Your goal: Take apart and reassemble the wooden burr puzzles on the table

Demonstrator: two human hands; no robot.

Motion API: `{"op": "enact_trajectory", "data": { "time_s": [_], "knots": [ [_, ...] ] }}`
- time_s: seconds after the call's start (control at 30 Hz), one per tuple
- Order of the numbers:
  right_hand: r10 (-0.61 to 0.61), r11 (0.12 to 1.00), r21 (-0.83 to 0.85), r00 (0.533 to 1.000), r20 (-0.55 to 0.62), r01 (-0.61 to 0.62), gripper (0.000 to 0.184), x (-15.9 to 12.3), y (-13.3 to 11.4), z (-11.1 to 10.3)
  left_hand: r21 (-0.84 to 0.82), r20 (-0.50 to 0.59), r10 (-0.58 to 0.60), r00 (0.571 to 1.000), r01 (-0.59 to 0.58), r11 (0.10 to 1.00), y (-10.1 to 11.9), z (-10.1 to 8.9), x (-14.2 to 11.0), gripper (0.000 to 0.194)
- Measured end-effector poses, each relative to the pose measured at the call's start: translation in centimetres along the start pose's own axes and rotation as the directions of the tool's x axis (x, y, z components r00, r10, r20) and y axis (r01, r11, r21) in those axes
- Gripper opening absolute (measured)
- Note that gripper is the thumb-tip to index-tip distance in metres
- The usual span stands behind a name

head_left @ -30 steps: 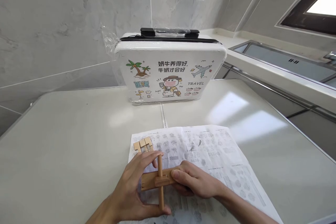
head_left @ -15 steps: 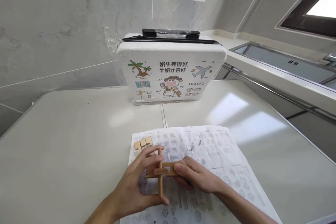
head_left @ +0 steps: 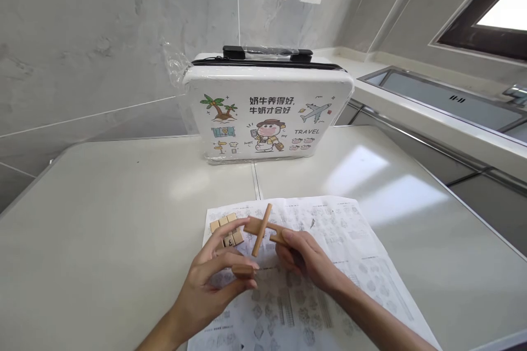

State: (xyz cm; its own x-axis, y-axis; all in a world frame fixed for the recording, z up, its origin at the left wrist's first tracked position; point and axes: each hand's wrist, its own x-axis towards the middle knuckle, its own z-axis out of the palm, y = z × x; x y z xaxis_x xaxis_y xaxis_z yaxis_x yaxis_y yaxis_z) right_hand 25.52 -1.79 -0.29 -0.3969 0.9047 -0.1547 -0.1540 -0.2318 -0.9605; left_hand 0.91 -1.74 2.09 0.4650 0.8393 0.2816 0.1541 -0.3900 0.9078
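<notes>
My left hand pinches a short wooden piece between thumb and fingers, with its index finger stretched out above. In my right hand is the end of a flat slotted wooden piece, gripped between thumb and fingers. A round wooden stick crosses that slotted piece at a slant; the joint between them is partly hard to make out. Behind my left fingers, a group of wooden blocks lies on the printed sheet, partly covered. One block bears a dark numeral.
A white printed suitcase in clear plastic stands at the back of the white table, near the grey tiled wall. To the right is a counter with a sink. A dark-framed window is above it.
My left hand has let go of the long stick and now pinches a short wooden piece apart from it. The stick and slotted piece have tilted and risen in my right hand.
</notes>
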Motion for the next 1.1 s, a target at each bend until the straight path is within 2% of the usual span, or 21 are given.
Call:
{"op": "enact_trajectory", "data": {
  "time_s": [0.07,0.17,0.3,0.4,0.5,0.67,0.87,1.1],
  "knots": [
    [-0.021,0.999,0.029,0.995,-0.101,0.024,0.061,0.1,0.2,-0.2,0.032,-0.01,-0.018,1.0,0.019,0.999,-0.1,-0.1,0.0,0.008],
    [-0.028,0.998,0.052,0.972,-0.235,0.041,0.059,0.3,0.4,-0.4,0.11,0.057,-0.05,0.997,0.044,0.993,-0.4,0.0,-0.4,0.01],
    [-0.021,0.996,0.08,0.949,-0.316,0.049,0.058,0.5,0.2,-0.4,0.27,0.165,-0.015,0.986,-0.03,0.962,-0.6,0.5,-0.8,0.013],
    [-0.016,0.997,0.072,0.949,-0.315,0.041,0.058,0.5,0.0,-0.3,0.316,0.192,0.092,0.977,-0.15,0.937,-0.4,0.8,-0.5,0.007],
    [-0.008,0.998,0.053,0.955,-0.298,0.025,0.057,0.4,-0.2,-0.2,0.373,0.167,0.186,0.968,-0.237,0.897,-0.2,0.8,0.0,0.006],
    [-0.004,0.999,0.037,0.965,-0.261,0.014,0.057,0.2,-0.1,-0.2,0.412,0.155,0.159,0.975,-0.21,0.887,-0.1,0.7,0.2,0.004],
    [-0.019,0.999,0.046,0.983,-0.184,0.028,0.057,-0.1,0.2,-0.2,0.5,0.096,0.165,0.982,-0.191,0.845,-1.0,0.8,0.0,0.018],
    [-0.03,0.998,0.049,0.993,-0.11,0.036,0.057,-0.1,0.1,-0.1,0.573,0.038,0.185,0.982,-0.173,0.801,-1.7,0.7,-0.4,0.024]
  ]
}}
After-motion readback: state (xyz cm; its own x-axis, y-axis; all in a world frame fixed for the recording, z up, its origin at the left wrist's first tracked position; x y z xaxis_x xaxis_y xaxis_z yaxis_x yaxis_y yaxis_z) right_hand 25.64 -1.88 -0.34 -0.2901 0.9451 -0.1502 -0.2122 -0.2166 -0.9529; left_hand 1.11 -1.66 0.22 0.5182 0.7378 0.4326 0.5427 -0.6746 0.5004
